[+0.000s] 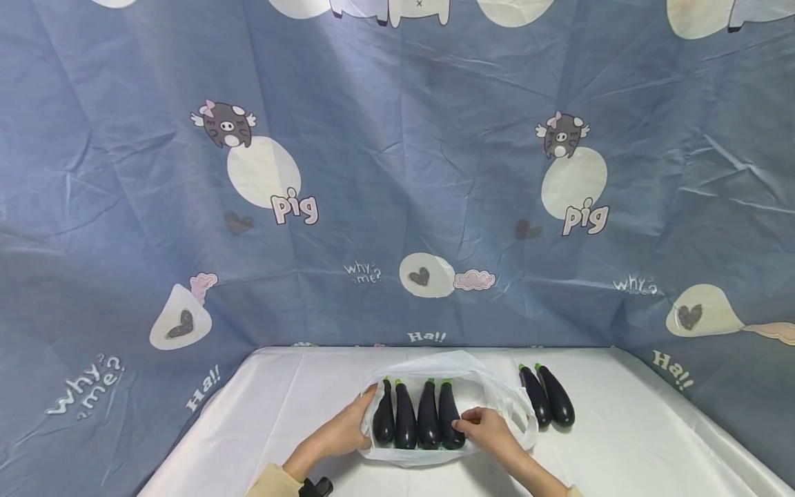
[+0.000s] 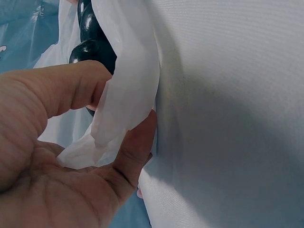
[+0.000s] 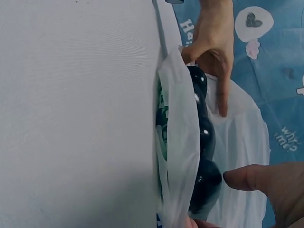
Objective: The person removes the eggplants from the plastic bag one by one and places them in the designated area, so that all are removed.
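A white plastic bag (image 1: 478,386) lies open on the table with several dark purple eggplants (image 1: 406,417) side by side in it, their green stems pointing away. My left hand (image 1: 348,424) holds the bag's left edge. In the left wrist view the bag's film (image 2: 133,71) passes between thumb and fingers, beside the shiny ends of the eggplants. At the near end of the rightmost eggplant (image 1: 448,414) is my right hand (image 1: 487,431). The right wrist view has its thumb (image 3: 247,178) against that eggplant (image 3: 205,183), with a fingertip low on its other side, partly out of frame.
Two more eggplants (image 1: 555,397) lie together on the white tablecloth (image 1: 609,442), right of the bag. Behind the table hangs a blue curtain (image 1: 373,172) printed with cartoon pigs. The bag's loose handle (image 1: 526,421) spreads toward those two eggplants.
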### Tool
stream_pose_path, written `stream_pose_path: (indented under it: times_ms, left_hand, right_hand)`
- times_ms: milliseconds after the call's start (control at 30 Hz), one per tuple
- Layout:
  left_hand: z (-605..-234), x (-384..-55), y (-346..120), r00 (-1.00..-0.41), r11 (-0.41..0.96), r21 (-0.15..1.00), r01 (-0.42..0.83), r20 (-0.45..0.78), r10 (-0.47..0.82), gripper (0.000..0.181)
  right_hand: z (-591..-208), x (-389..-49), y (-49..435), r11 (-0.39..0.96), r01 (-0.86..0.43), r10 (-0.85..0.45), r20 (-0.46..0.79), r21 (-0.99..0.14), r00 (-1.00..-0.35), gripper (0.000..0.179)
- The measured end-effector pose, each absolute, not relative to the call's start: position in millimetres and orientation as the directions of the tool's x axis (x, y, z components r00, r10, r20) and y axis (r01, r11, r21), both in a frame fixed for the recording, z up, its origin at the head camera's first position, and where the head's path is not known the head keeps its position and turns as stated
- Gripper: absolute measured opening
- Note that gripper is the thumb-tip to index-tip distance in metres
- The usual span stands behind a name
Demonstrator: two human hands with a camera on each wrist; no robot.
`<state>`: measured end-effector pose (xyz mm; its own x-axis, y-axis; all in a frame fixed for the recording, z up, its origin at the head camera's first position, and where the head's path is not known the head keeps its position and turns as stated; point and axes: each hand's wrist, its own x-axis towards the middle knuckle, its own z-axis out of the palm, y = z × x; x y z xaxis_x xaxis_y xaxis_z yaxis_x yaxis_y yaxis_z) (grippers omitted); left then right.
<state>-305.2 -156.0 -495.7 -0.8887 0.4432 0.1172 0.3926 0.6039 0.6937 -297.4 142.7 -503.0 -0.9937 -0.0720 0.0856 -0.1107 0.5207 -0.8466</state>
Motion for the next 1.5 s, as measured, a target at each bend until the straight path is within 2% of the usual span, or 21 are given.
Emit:
stream_pose_path:
  times_ms: [333,933,1500]
  left_hand:
    - [-495.3,-304.2,-155.5,-0.890,0.617,0.681,0.395,0.116,0.441,0.110]
    - [-496.4,-304.0,-156.3,-0.893,0.620,0.682,0.386,0.109,0.436,0.110]
    - [-493.7,-303.5,-155.7,-0.886,0.622,0.671,0.404,0.119,0.447,0.109]
  right_hand:
    - [-505.9,-299.8,141.0,0.556,-0.060,-0.083,0.017,-0.829,-0.996,0.042]
    - [-506.0,-301.3,142.2,0.549,-0.041,-0.090,-0.010,-0.835,-0.996,0.038]
    - [-501.7,-292.5,145.7,0.507,-0.073,-0.099,0.026,-0.859,-0.995,0.036]
